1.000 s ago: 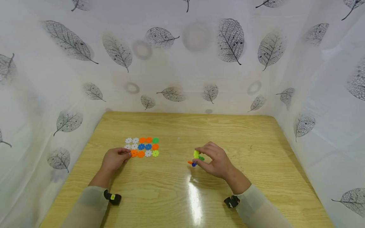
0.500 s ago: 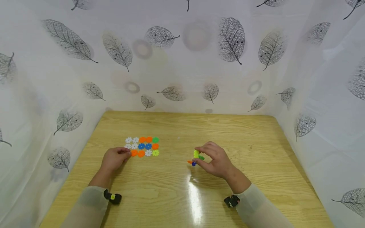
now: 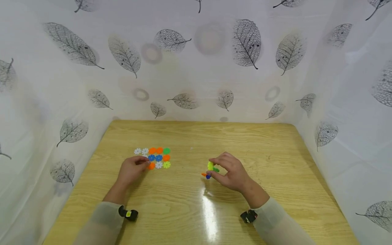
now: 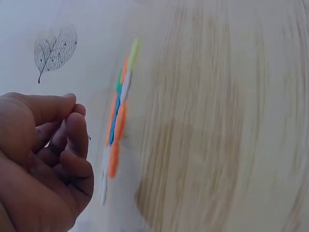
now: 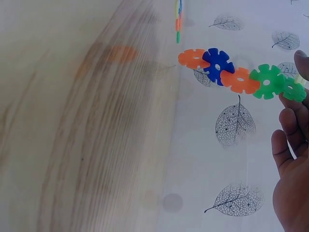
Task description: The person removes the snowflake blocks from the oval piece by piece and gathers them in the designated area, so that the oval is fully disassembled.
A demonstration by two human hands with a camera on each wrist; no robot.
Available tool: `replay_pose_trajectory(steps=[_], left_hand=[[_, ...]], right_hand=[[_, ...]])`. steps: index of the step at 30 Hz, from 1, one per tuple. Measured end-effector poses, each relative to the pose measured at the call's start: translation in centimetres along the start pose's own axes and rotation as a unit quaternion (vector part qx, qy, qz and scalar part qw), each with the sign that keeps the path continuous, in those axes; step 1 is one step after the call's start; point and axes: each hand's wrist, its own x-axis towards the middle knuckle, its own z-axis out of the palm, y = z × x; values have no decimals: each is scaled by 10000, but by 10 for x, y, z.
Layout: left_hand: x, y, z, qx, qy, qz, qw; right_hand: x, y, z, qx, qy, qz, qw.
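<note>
L hand (image 3: 133, 169) has shifted R along front row of disc grid (image 3: 158, 158) vs 0.5 s ago; leftmost front orange disc (image 4: 114, 160) now hidden in head view. L grip narrow: thumb & fingertips together, nothing seen betw. R hand (image 3: 231, 172) approx. unchanged, grip holding yellow end of disc chain (image 3: 210, 165), near mid-worktop (image 3: 171, 207). Grid well apart, to L.
L wrist view: grid edge-on, gap betw. it & hand, both front oranges visible. R wrist view: chain laid out clearly, orange-blue-orange-green-green; head view has it bunched, partly behind fingers.
</note>
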Motion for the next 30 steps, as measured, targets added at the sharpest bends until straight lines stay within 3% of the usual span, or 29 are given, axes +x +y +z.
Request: replay_pose_trajectory(steps=[13,21,30], left_hand=[[-7,21,33,-1085,-664,501,9906],[-11,50,46,-1060,-811,833,9875],[-15,76,64,-1074,-1224,995,9816]], right_hand=[[0,0,1,-17,28,-104,9999],[0,0,1,39,1,-32,10000],[2,0,3,77,-30,-29,10000]])
